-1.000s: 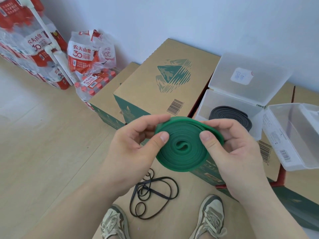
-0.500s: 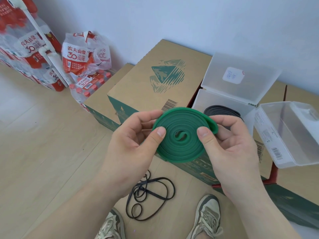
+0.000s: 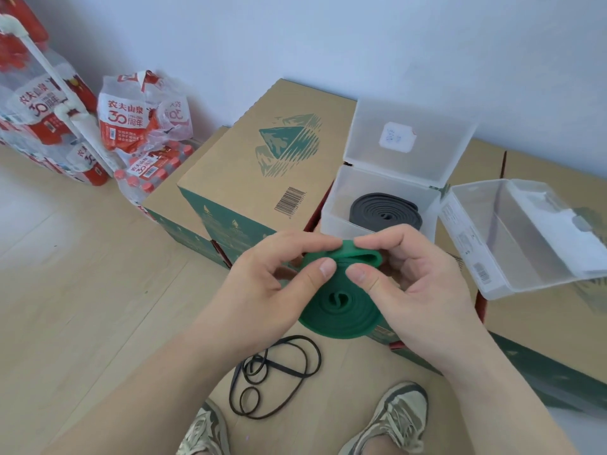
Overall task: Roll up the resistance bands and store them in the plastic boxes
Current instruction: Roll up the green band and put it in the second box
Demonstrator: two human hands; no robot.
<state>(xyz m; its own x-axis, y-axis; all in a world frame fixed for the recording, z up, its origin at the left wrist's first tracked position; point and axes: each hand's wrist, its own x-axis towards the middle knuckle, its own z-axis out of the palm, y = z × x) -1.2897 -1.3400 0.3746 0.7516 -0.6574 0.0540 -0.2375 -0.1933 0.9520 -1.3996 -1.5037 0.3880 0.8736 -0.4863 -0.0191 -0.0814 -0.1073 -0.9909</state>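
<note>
I hold a coiled green resistance band (image 3: 341, 315) in front of me with both hands. My left hand (image 3: 262, 290) grips its left side, thumb on the face of the coil. My right hand (image 3: 417, 284) pinches the loose outer end at the top of the coil. Behind them an open plastic box (image 3: 335, 211) with its lid up holds a rolled black band (image 3: 384, 213). A second open plastic box (image 3: 512, 238) sits to the right, tilted, with no band visible inside. A thin black band (image 3: 279, 372) lies loosely tangled on the floor below my hands.
Both boxes rest on green and tan cardboard cartons (image 3: 259, 165) along the white wall. Packs of bottled water (image 3: 131, 126) stand at the far left with a white pipe (image 3: 65, 106) in front. Wooden floor (image 3: 82, 274) spreads to the left. My two shoes (image 3: 394, 418) show at the bottom.
The green coil has tipped flatter and lower. Both thumbs have come together at its top edge, and my right fingers now pinch the outer end. The view has shifted slightly.
</note>
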